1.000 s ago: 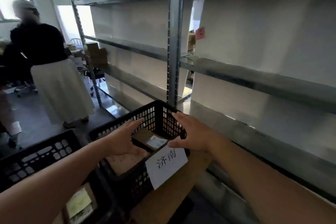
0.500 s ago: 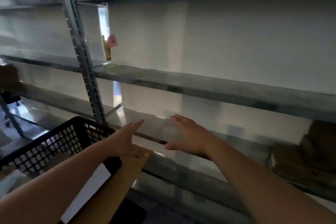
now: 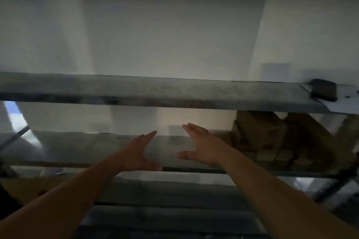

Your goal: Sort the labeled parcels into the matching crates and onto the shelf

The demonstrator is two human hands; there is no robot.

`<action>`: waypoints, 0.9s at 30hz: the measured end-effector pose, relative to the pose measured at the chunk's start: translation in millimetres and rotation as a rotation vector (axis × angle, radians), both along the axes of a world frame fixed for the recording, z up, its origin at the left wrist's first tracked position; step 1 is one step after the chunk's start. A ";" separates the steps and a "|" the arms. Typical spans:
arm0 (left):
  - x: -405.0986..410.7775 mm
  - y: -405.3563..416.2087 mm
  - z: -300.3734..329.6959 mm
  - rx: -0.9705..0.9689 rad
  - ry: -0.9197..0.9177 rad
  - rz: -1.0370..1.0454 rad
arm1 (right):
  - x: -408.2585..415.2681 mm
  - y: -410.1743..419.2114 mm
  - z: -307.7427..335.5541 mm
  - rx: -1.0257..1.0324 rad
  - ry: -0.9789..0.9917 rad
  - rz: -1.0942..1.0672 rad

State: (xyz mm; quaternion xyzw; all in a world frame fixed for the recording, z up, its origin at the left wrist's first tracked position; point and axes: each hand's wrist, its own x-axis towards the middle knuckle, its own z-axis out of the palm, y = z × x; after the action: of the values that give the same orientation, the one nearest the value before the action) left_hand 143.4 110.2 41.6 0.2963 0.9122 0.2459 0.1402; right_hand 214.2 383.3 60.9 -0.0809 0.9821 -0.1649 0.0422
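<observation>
Reaching forward side by side, the left hand (image 3: 137, 153) and the right hand (image 3: 202, 148) are held out in front of a metal shelf unit, palms turned toward each other with a gap between them. Both hands have straight fingers and spread thumbs, and neither holds anything. They hang at the level of the lower shelf (image 3: 87, 147), whose grey surface runs across the scene behind and beneath them; whether the fingertips touch it cannot be told because the view is blurred. Above it, the upper shelf (image 3: 155, 93) crosses the whole width as a grey band, backed by a pale wall (image 3: 174, 25). Brown cardboard parcels (image 3: 272, 136) are stacked on the lower shelf to the right of the right hand, well apart from it; their labels are too blurred to read. A small dark object (image 3: 323, 89) sits at the far right end of the upper shelf.
</observation>
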 end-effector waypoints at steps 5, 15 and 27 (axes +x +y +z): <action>-20.4 73.0 -25.6 0.002 -0.055 -0.089 | 6.5 62.2 -18.9 -0.069 -0.071 -0.123; -80.1 176.2 -85.5 -0.024 -0.144 -0.190 | -12.3 144.3 -80.1 -0.113 -0.167 -0.333; -127.9 257.9 -171.6 -0.003 -0.230 -0.137 | -58.9 199.6 -160.6 -0.107 -0.297 -0.466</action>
State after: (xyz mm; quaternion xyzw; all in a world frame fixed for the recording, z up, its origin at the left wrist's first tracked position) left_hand 15.6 368.1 -130.0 0.3277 0.8681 0.2666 0.2607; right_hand 155.3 582.9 -99.8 0.1701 0.9471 -0.2319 0.1425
